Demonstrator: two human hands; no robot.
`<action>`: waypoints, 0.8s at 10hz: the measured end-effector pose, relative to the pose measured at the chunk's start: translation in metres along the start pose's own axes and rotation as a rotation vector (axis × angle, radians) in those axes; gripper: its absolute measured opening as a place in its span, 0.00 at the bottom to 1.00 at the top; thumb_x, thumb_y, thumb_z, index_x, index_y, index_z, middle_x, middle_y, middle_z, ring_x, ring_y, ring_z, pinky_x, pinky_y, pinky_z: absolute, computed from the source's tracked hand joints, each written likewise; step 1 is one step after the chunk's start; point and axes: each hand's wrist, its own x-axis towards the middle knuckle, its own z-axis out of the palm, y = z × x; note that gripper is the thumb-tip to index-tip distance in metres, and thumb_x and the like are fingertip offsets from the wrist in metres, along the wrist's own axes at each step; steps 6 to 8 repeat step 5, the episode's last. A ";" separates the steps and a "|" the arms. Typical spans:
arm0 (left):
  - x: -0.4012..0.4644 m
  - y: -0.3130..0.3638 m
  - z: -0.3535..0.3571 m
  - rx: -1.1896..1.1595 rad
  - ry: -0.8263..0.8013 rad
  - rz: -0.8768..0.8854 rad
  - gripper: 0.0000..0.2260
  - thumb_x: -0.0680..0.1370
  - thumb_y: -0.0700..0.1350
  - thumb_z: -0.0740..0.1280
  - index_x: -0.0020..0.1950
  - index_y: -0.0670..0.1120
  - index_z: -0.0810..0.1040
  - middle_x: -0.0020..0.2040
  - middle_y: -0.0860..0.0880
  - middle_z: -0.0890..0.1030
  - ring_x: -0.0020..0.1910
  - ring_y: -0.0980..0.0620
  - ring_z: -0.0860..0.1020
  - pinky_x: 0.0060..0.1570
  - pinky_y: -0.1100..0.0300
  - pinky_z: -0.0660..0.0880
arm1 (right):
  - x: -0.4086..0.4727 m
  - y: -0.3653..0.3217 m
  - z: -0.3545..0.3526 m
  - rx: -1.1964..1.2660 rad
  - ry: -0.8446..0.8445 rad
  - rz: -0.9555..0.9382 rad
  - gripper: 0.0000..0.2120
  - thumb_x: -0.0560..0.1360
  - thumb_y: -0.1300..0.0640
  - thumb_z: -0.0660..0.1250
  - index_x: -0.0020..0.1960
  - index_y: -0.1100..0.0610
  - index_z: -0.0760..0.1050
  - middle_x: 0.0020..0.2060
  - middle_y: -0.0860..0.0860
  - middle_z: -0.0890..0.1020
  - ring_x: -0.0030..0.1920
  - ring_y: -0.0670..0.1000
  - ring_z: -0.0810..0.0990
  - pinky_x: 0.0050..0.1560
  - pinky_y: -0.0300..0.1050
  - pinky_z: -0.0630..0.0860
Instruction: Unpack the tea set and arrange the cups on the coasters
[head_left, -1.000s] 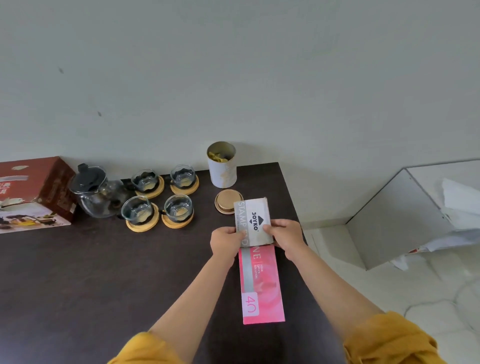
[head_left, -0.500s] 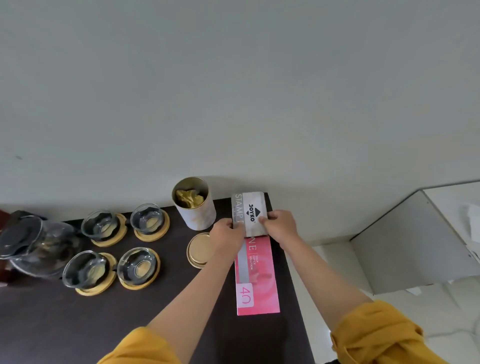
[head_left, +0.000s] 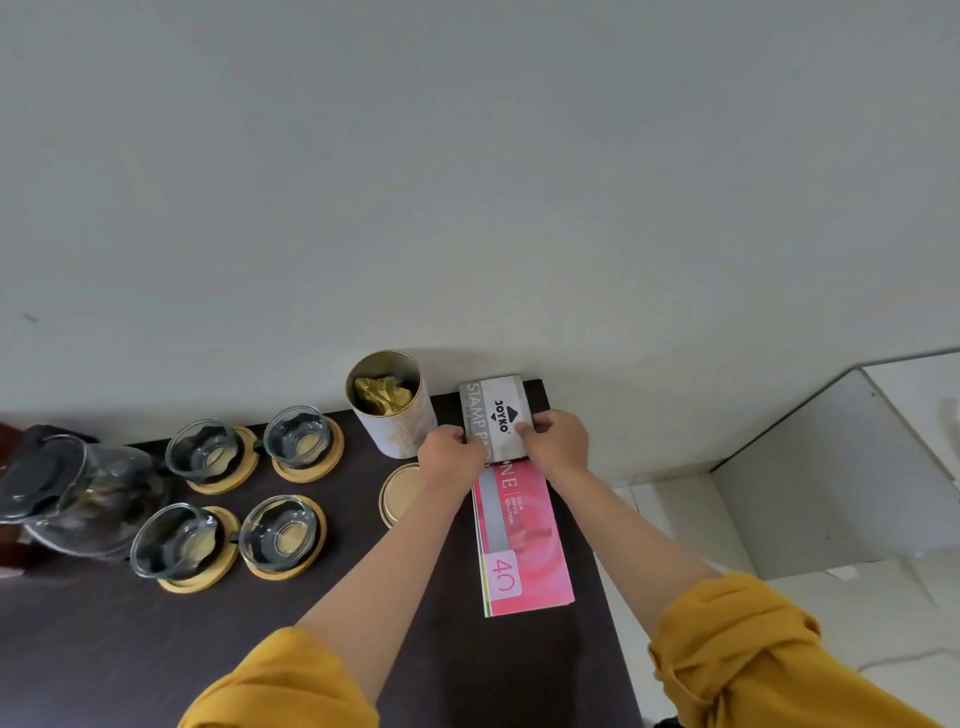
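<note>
Several glass cups, such as the front-left cup (head_left: 174, 540) and the back-right cup (head_left: 297, 435), each sit on a round wooden coaster (head_left: 218, 569) at the left of the dark table (head_left: 156, 649). A glass teapot (head_left: 72, 488) with a black lid stands left of them. My left hand (head_left: 451, 454) and my right hand (head_left: 558, 441) both grip a grey stamp pad box (head_left: 496, 415) at the table's far right corner, against the wall. Under it lies a pink booklet (head_left: 524, 540).
An open white tin (head_left: 392, 408) with gold foil inside stands next to the box, and its round lid (head_left: 400, 493) lies in front of it. A dark red carton's edge (head_left: 6, 431) shows at far left. A white panel (head_left: 831, 467) stands on the floor to the right.
Both hands have slid the grey box away from me to the back of the table near the wall. The pink booklet shifted along with it. The view tilted and the red carton left the frame.
</note>
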 end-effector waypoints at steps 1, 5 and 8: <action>-0.011 0.011 -0.010 -0.056 -0.104 -0.059 0.19 0.76 0.39 0.63 0.67 0.39 0.69 0.60 0.42 0.77 0.51 0.50 0.76 0.42 0.64 0.69 | -0.013 -0.006 -0.001 0.023 -0.015 0.024 0.09 0.77 0.57 0.66 0.52 0.61 0.80 0.49 0.56 0.83 0.45 0.52 0.79 0.40 0.39 0.71; -0.091 0.016 -0.035 -0.184 -0.164 -0.012 0.22 0.80 0.45 0.61 0.72 0.41 0.61 0.65 0.44 0.73 0.40 0.59 0.72 0.37 0.65 0.69 | -0.084 -0.010 -0.032 0.198 0.028 0.055 0.23 0.78 0.56 0.63 0.71 0.63 0.67 0.67 0.57 0.73 0.66 0.55 0.72 0.62 0.45 0.68; -0.091 0.016 -0.035 -0.184 -0.164 -0.012 0.22 0.80 0.45 0.61 0.72 0.41 0.61 0.65 0.44 0.73 0.40 0.59 0.72 0.37 0.65 0.69 | -0.084 -0.010 -0.032 0.198 0.028 0.055 0.23 0.78 0.56 0.63 0.71 0.63 0.67 0.67 0.57 0.73 0.66 0.55 0.72 0.62 0.45 0.68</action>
